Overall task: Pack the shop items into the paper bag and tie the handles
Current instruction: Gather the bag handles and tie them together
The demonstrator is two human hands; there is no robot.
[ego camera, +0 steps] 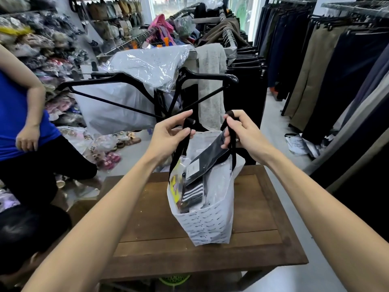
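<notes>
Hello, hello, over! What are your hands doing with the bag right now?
Left hand pinches one black handle, right hand grips the other handle. Paper bag upright on wooden table, packed. Handles not yet tied. Nothing in the way.

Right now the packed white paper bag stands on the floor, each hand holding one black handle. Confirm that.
Not quite: in the head view the paper bag stands on the wooden table, not the floor. The left hand and right hand do each hold a black handle.
</notes>
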